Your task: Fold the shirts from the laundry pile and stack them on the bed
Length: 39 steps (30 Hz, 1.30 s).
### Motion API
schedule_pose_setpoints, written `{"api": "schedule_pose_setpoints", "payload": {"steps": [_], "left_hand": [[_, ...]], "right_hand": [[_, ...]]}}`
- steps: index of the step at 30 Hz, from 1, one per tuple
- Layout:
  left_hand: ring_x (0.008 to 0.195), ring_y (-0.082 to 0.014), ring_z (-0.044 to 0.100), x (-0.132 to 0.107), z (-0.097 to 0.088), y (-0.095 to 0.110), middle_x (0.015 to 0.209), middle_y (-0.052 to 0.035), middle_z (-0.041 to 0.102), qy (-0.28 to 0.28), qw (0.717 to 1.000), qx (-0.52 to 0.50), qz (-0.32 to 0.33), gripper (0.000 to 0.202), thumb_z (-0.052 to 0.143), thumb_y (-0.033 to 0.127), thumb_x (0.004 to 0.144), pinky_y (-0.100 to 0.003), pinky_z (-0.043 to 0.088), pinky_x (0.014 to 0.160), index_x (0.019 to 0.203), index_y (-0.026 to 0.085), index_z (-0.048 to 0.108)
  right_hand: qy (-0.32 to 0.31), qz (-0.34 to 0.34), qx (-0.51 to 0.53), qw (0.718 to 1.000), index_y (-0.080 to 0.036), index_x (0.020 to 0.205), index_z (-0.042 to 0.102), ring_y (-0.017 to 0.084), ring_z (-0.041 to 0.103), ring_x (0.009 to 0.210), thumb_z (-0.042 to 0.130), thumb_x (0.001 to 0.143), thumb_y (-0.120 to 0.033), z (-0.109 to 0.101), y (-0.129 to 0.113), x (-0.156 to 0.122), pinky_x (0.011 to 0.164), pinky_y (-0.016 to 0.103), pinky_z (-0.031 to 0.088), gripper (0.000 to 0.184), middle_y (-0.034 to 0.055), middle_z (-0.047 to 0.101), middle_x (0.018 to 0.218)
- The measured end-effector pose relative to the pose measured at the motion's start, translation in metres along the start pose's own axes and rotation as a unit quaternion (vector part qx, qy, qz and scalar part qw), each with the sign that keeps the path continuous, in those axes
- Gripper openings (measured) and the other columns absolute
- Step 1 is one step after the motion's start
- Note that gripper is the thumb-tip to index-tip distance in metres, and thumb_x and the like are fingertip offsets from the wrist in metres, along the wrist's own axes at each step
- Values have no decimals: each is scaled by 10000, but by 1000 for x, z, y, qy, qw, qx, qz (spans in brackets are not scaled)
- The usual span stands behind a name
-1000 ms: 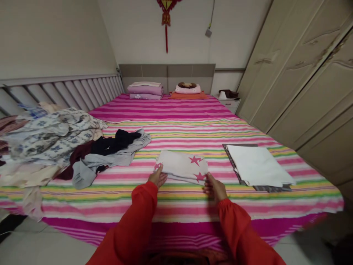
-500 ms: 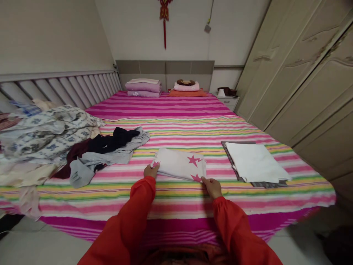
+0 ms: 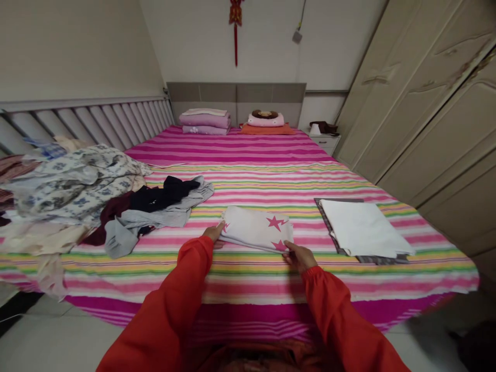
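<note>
A folded whitish cloth garment (image 3: pixel 251 227) with pink stars lies on the striped bedspread (image 3: pixel 248 284) in front of me. My left hand (image 3: pixel 214 235) grips its left edge, thumb on top and fingers partly underneath. At the near right corner, beside a star, my right hand (image 3: pixel 300 256) pinches the cloth between thumb and fingers. The exact kind of garment cannot be made out in its folded state. Both sleeves on my arms are red.
To the left lies a heap of loose clothes (image 3: pixel 73 181), with grey and black garments (image 3: pixel 163 194) at its near side. A folded white cloth (image 3: pixel 364 227) rests on a grey one at right. Folded bedding (image 3: pixel 205 121) sits by the headboard (image 3: pixel 271 93); a wardrobe (image 3: pixel 422 103) stands right.
My left hand has slid its fingers further under the left edge. The right hand has moved slightly, its fingers now curled under the near corner. The view has shifted a little.
</note>
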<state>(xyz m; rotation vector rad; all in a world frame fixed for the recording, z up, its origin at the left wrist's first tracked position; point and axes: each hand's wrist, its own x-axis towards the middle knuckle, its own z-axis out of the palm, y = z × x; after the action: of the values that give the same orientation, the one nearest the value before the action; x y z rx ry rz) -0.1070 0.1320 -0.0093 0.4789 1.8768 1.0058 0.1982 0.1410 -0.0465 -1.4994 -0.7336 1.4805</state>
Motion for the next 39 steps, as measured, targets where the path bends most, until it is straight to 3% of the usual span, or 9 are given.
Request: {"api": "schedule_pose_setpoints", "payload": {"steps": [6,13,18,21,24,26,29,34,39], "left_hand": [[744,-169,648,-4,7,-14,687,-49,635,1,994,-95,50,324,777,420,635,-279,573,702,628,162,582],[714,-188,641,-9,13,-43,562,-18,563,52,988,-68,130,290,666,380,717,-320,576,723,549,172,554],[1141,-264,560,-19,8,-36,1032,-94,679,131,965,-6,227,190,606,262,740,-434,416,1044,905,179,651],[1292,-234,450,-34,29,-28,1295,-105,597,82,917,84,382,339,484,225,818,-400,272,1150,1117,182,638],[1355,-238,386,-45,68,-24,1397,-104,526,-14,839,220,497,438,387,219,867,-421,210,1172,1252,176,592],[1404,-258,309,-46,92,-25,1464,-82,455,-39,828,286,480,482,388,215,867,-459,163,1180,1323,200,544],[1438,-291,222,-38,107,-34,1503,-51,398,-33,822,346,450,511,433,231,858,-495,108,1183,1362,241,514],[1436,-273,231,-15,83,-45,1504,-50,392,36,818,373,436,509,405,306,893,-472,131,1184,1392,237,479],[1431,-290,241,-9,71,-19,1497,-88,399,114,838,414,338,507,344,249,901,-558,83,1168,1383,181,484]], "right_hand": [[1,-23,5,1000,-206,530,453,119,552,441,869,478,-254,-4,-12,7,434,227,521,422,-30,531,459],[51,-95,-59,992,-238,516,379,144,554,477,799,486,-376,-13,5,6,471,261,480,444,-58,472,426],[105,-163,-140,971,-211,650,528,287,627,841,758,486,-381,-18,7,1,729,403,524,329,50,635,686],[115,-322,-241,908,-150,1016,628,333,462,1230,663,663,-403,2,-2,-10,991,492,405,436,179,601,1211],[49,-470,-397,787,-181,1302,540,277,303,1388,406,896,-348,43,-8,-19,1100,495,277,459,132,428,1464],[0,-463,-480,745,-239,1370,494,255,271,1413,331,940,-314,67,-6,-18,1113,494,249,467,81,397,1501],[-21,-405,-559,723,-277,1397,470,267,288,1410,369,943,-355,76,5,-8,1118,531,213,471,67,399,1503],[35,-374,-564,736,-242,1413,454,284,282,1413,375,938,-386,38,18,9,1121,544,200,503,79,383,1509],[92,-339,-558,752,-154,1280,591,337,325,1382,339,933,-326,26,-1,8,1097,613,177,463,150,501,1412]]}}
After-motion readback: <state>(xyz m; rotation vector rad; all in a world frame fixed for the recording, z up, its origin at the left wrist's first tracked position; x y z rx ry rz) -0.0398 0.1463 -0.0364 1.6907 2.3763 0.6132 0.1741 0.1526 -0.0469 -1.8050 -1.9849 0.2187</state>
